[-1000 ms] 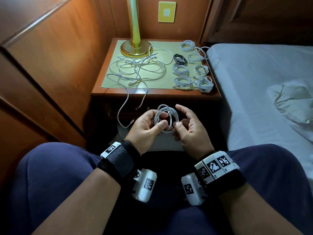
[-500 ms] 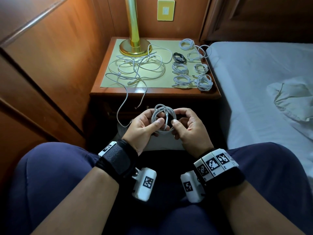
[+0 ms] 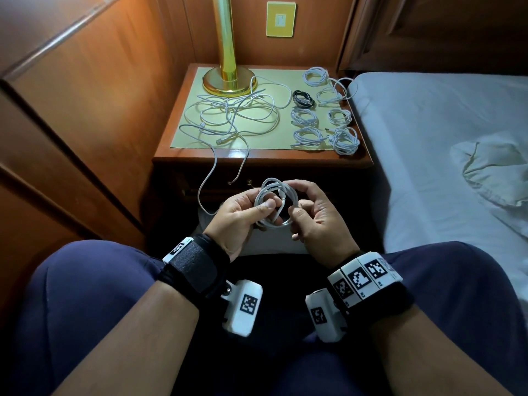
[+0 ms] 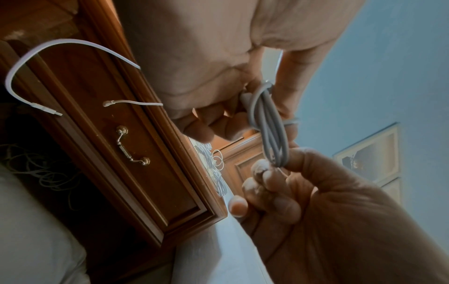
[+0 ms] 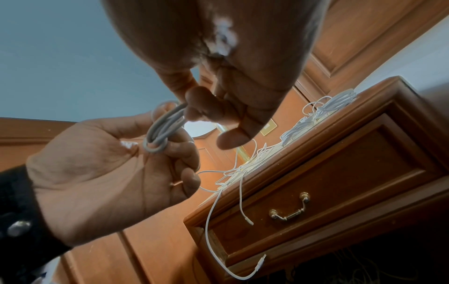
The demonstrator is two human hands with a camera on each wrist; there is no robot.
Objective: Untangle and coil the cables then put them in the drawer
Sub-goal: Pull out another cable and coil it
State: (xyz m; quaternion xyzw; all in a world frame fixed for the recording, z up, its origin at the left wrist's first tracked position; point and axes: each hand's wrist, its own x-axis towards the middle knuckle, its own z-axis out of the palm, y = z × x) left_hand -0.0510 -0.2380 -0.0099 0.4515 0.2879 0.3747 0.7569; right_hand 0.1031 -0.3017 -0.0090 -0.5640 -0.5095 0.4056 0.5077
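A white cable coil [image 3: 275,202] is held above my lap, in front of the nightstand. My left hand [image 3: 261,206] pinches its left side between thumb and fingers. My right hand [image 3: 294,200] curls round its right side. The left wrist view shows the coil [image 4: 269,126] edge-on between both hands, and so does the right wrist view [image 5: 162,130]. A tangle of loose white cables [image 3: 231,115] lies on the nightstand top [image 3: 257,157]. Two ends [image 3: 210,181] hang over its front. Several coiled cables [image 3: 323,121], one of them black [image 3: 303,98], lie to the right. The drawer [image 5: 328,182] is closed.
A brass lamp base [image 3: 230,81] stands at the back of the nightstand. Wood panelling [image 3: 100,95] closes the left side. The bed [image 3: 443,132] with a crumpled pillow [image 3: 491,172] runs along the right. My knees [image 3: 85,295] frame the bottom of the view. The drawer handle [image 4: 132,146] is free.
My right index finger, stretched over the coil a second ago, has curled round its right side. Both hands and the coil stay in nearly the same place.
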